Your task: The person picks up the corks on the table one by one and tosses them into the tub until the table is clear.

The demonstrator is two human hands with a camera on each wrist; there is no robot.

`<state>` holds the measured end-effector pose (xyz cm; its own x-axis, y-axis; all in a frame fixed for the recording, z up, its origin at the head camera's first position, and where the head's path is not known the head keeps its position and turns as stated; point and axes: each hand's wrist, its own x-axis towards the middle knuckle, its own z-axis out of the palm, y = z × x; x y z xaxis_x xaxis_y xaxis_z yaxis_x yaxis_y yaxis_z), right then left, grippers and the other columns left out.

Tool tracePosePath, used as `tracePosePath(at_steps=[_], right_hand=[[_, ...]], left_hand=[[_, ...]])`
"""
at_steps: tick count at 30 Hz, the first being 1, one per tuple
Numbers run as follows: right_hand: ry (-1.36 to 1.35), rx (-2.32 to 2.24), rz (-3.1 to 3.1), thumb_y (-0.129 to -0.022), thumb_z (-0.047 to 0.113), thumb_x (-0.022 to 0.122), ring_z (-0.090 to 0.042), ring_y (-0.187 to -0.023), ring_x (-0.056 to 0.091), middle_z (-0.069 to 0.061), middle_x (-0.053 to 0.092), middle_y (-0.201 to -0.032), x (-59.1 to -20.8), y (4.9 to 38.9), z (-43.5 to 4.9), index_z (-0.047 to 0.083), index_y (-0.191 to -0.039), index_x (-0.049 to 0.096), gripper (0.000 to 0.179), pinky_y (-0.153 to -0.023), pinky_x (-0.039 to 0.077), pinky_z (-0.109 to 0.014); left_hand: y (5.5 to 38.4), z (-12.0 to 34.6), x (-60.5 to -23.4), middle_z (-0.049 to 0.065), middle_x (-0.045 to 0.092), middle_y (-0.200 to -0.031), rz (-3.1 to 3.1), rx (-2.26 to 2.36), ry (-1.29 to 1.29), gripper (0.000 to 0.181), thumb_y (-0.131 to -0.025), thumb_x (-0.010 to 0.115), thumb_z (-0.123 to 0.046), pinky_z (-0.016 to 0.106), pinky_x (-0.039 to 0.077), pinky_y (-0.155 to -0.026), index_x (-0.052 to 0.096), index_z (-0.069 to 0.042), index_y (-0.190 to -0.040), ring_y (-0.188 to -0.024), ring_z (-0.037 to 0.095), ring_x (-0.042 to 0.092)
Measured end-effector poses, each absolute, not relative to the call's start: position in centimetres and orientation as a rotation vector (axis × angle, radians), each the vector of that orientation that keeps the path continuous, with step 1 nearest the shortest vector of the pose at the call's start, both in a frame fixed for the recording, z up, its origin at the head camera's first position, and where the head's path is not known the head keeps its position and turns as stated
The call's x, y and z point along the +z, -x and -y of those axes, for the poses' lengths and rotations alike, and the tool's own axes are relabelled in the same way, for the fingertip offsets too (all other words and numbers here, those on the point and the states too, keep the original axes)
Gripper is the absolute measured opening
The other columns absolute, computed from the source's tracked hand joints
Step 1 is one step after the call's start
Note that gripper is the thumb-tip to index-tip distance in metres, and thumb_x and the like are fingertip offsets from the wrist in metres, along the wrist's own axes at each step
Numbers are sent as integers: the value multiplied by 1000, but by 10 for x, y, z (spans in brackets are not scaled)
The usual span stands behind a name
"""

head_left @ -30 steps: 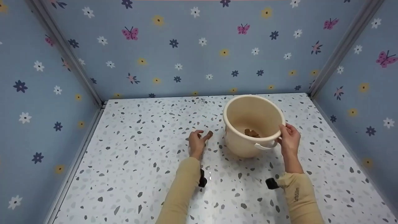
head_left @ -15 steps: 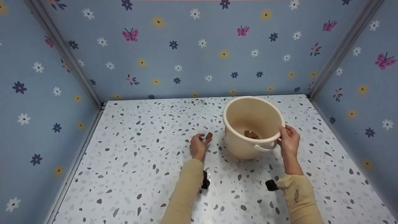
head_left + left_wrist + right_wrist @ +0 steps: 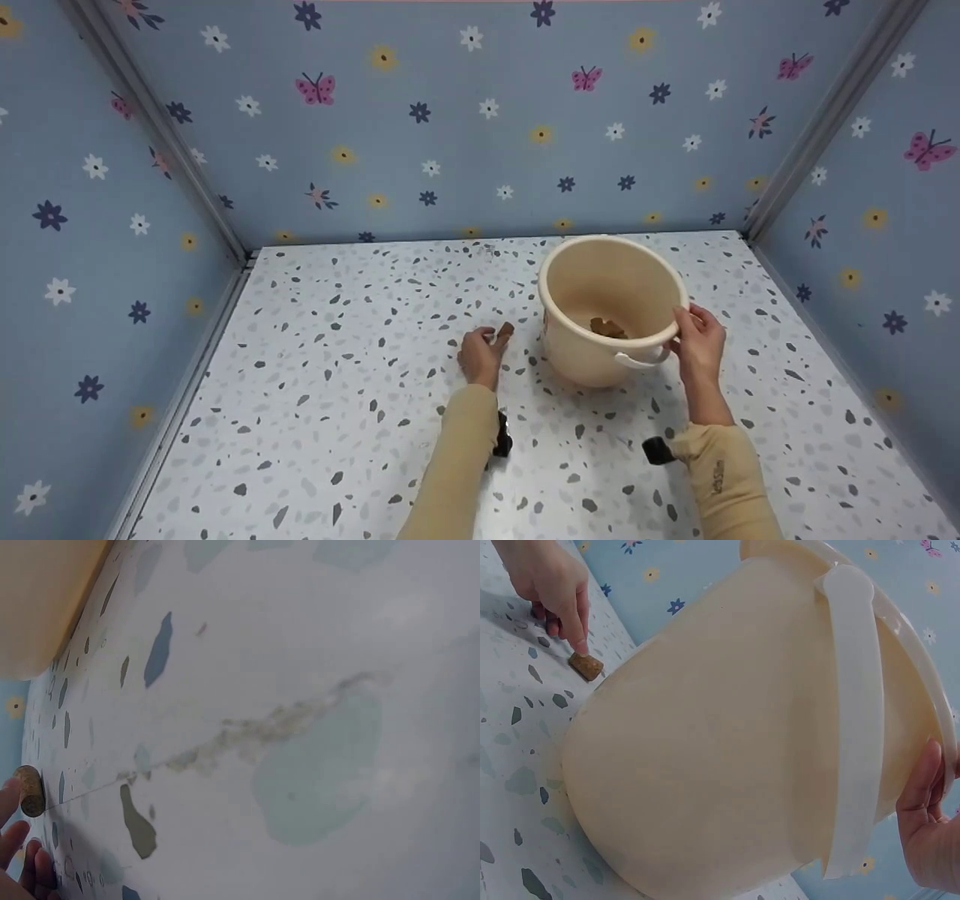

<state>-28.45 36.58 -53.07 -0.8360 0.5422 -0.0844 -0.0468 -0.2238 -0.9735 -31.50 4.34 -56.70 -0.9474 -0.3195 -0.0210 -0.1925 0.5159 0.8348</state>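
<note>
A small brown cork (image 3: pixel 507 328) is close over the speckled tabletop, left of a cream plastic bucket (image 3: pixel 577 352). My left hand (image 3: pixel 480 356) is right at it. The thumb tip meets the cork (image 3: pixel 586 666) in the right wrist view, while the other fingers bend loosely apart from it. In the left wrist view, the cork (image 3: pixel 31 791) shows beside the fingertips at the left edge. With thumb and fingers, my right hand (image 3: pixel 701 334) grips the bucket's right rim. Several brown pieces (image 3: pixel 607 328) lie on the bucket's floor.
The bucket's white handle (image 3: pixel 641 361) hangs down on the near right side. Blue flower-patterned panels (image 3: pixel 480 135) enclose the white speckled table (image 3: pixel 337 420) at the back and both sides. A thin seam (image 3: pixel 82 795) crosses the tabletop by the cork.
My left hand has shifted slightly right and toward me, and the cork has moved slightly with it. The right hand keeps its grip on the bucket, which stays in place.
</note>
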Motion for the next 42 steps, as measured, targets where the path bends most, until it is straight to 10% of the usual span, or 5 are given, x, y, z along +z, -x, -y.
tracePosePath(at_steps=[31, 42], right_hand=[[613, 2078, 1726, -79, 23, 67, -17, -67, 59, -10, 62, -95, -512, 276, -359, 3, -119, 49, 48, -46, 47, -27], [758, 2003, 1779, -86, 17, 56, -13, -72, 59, -16, 55, -107, -445, 239, -308, -1, -124, 43, 44, -49, 46, -19]], left_hand=[[315, -47, -578, 2, 62, -79, 2528, -1382, -372, 9, -74, 72, -17, 36, 35, -77, 71, -9, -78, -76, 19, 55], [313, -39, -574, 4, 60, -79, 2509, -1477, -395, 14, -75, 71, -20, 33, 42, -69, 70, -7, -80, -73, 18, 55]])
